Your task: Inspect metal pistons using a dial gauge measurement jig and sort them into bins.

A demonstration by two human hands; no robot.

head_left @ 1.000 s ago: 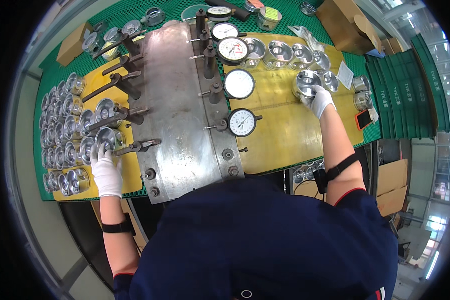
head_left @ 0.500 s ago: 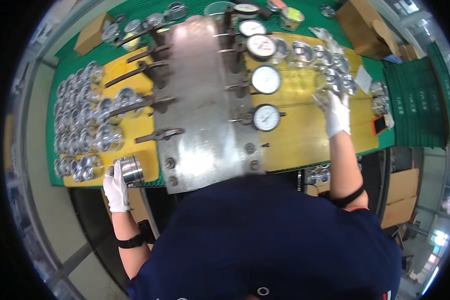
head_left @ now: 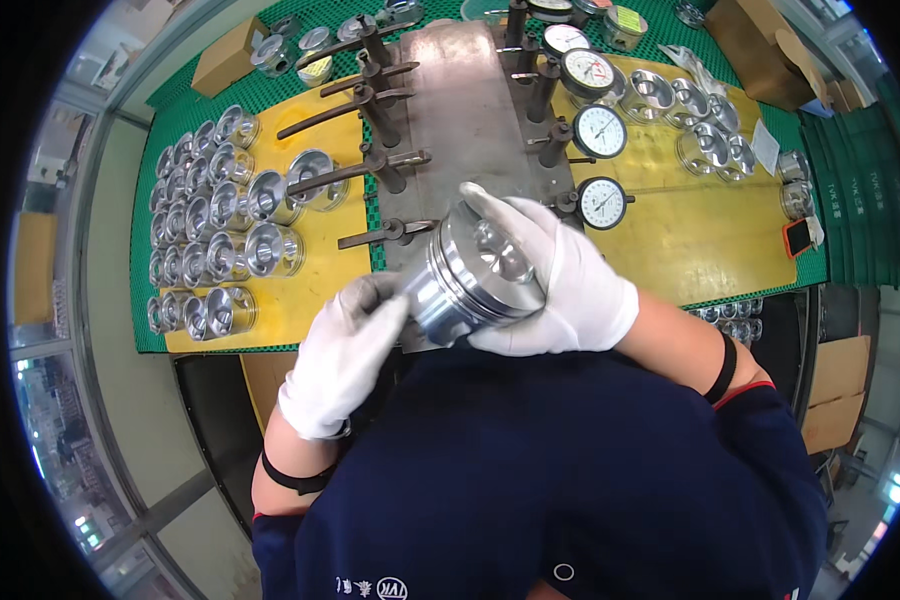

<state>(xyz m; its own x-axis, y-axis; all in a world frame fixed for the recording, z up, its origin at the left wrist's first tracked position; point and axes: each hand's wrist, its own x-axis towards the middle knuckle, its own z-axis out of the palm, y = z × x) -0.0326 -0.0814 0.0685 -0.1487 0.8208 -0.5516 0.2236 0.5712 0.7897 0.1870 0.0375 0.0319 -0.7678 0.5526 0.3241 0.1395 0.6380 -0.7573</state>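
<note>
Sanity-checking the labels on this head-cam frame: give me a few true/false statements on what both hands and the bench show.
1. Both gloved hands grip one shiny metal piston. True: the left hand holds its lower side and the right hand wraps its top.
2. The hands are bare. False: both wear white gloves.
3. Rows of similar metal pistons lie on the yellow mat to the person's left. True.
4. The dial gauges stand on the left side of the steel fixture plate. False: they stand along its right edge; the lever clamps are on the left.
5. The piston rests on the plate. False: it is held up, close to the camera.
</note>
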